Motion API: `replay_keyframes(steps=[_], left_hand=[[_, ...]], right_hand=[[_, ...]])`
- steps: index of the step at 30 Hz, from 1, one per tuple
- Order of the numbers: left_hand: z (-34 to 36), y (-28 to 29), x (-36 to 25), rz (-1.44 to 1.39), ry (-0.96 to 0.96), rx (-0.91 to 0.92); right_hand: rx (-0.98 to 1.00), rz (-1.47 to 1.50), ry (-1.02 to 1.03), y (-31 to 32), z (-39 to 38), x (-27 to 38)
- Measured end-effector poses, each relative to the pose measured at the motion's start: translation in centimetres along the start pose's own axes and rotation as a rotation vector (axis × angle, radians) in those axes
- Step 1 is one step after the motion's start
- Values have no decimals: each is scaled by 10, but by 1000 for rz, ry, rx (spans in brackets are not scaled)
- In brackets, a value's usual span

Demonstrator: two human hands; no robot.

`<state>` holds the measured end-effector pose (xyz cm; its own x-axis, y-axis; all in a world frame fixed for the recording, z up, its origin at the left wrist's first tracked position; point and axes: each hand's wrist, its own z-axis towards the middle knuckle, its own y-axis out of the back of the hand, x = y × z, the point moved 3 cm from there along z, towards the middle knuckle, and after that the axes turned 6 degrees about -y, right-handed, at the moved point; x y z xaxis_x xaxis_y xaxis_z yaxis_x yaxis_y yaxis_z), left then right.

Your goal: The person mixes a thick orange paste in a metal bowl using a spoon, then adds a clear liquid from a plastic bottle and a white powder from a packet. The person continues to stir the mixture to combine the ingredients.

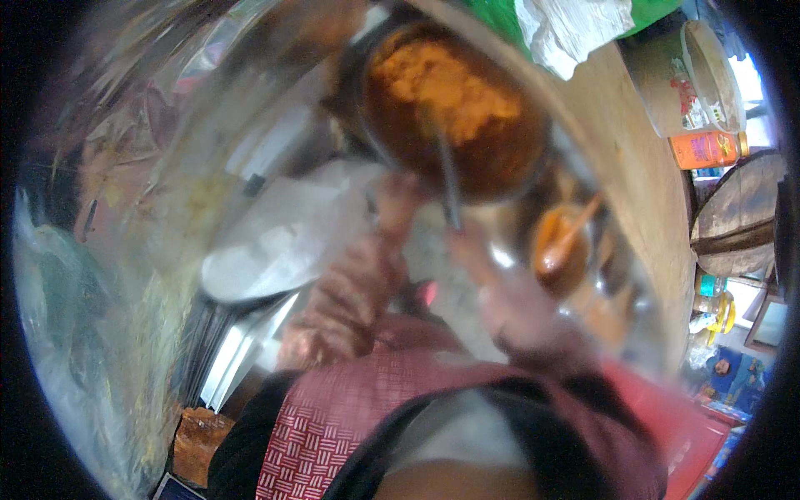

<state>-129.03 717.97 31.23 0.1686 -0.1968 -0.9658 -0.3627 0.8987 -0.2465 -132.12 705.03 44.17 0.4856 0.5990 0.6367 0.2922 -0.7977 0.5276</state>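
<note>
A large dark round pan holds a heap of crumbly orange food with dark reddish-brown around it. My right hand is closed round the grey handle of a long cooking utensil. Its far end goes into the orange food, so its head is hidden. At the pan's near left rim is my left hand, smeared by motion. Whether its fingers grip the rim cannot be made out. Right of the pan, a small bowl of orange sauce has a spoon leaning in it.
A pale rounded tray or lid lies left of my left arm. To the right runs a wooden board or counter, with a clear plastic tub, an orange-labelled jar and a round wooden board beyond. White crumpled plastic lies at the top.
</note>
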Motion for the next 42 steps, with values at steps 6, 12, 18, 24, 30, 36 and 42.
replay_keyframes(steps=[6, 12, 18, 24, 30, 36, 42], left_hand=[[-10, -3, 3, 61, -75, -65], [0, -1, -20, -217, 210, 19], [-10, 15, 30, 389, -59, 302], [-34, -43, -60, -288, 754, 537], [-24, -42, -50, 119, 399, 642], [-27, -40, -32, -24, 272, 585], [-34, -37, -36, -88, 299, 574]], right_hand=[[41, 2, 151, -15, 45, -20], [150, 132, -316, -2, 1, -3], [382, 274, -97, -5, 16, -14], [399, 389, -33, -6, 11, -18], [343, 619, -245, -21, -11, -16], [293, 630, -173, -35, 9, -29], [72, 340, -34, -29, -13, -7]])
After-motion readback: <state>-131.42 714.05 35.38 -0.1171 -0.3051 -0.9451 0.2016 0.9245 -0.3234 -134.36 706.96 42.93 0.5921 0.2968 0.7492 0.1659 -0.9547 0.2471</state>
